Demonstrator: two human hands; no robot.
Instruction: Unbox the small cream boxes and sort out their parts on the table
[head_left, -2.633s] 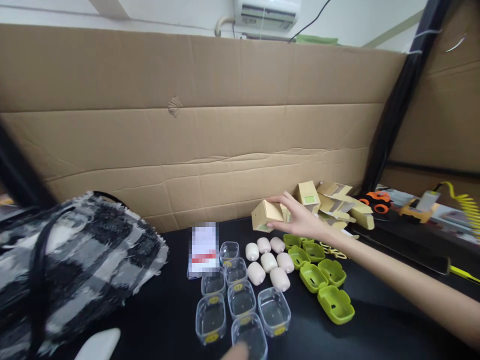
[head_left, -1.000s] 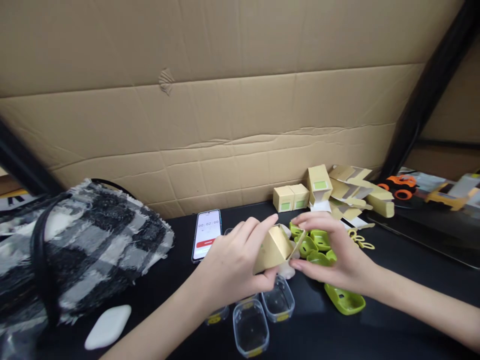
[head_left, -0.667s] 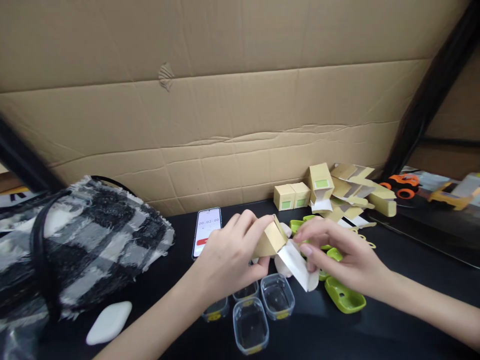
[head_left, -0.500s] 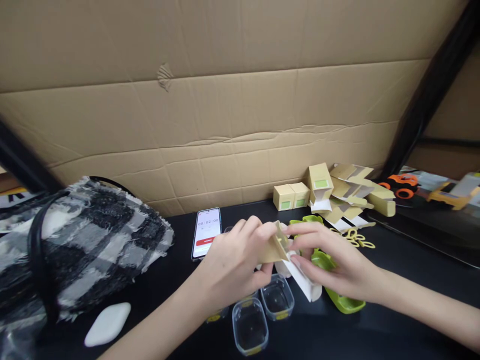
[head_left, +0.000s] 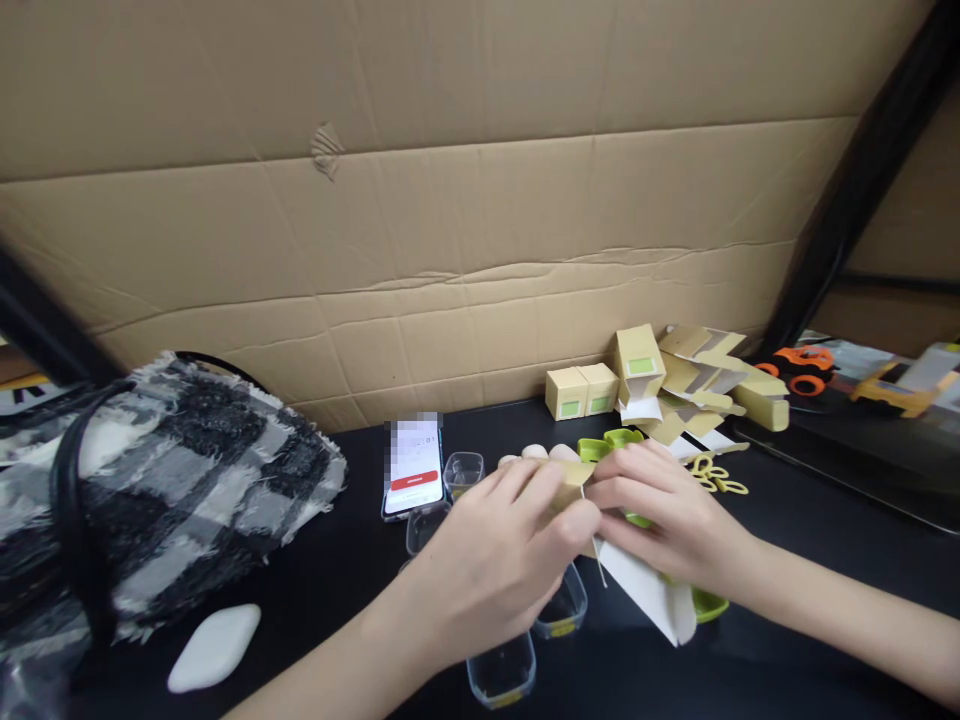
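A small tan cardboard box (head_left: pixel 571 478) is held between both hands, with a long white-lined flap (head_left: pixel 646 590) folded out toward the lower right. My left hand (head_left: pixel 510 545) is closed round the box's left side, thumb near its edge. The fingers of my right hand (head_left: pixel 664 510) are bent against the box's opening; what lies inside is hidden. Under and beside the hands are clear plastic containers (head_left: pixel 502 690) with yellow marks. Green plastic pieces (head_left: pixel 709 605) show behind my right hand. Several pale rounded objects (head_left: pixel 562 454) lie just beyond the box.
Small closed boxes (head_left: pixel 568 393) and a pile of opened boxes (head_left: pixel 701 370) stand by the cardboard wall. Yellow-green rings (head_left: pixel 716 474) lie right, near an orange toy vehicle (head_left: pixel 801 370). On the left are a phone (head_left: pixel 416 480), a white rounded object (head_left: pixel 215 648) and a checked bag (head_left: pixel 217 480).
The box has turned, and its white-lined flap now sticks out farther to the lower right. My left hand has shifted right and down; my right hand sits closer against the box.
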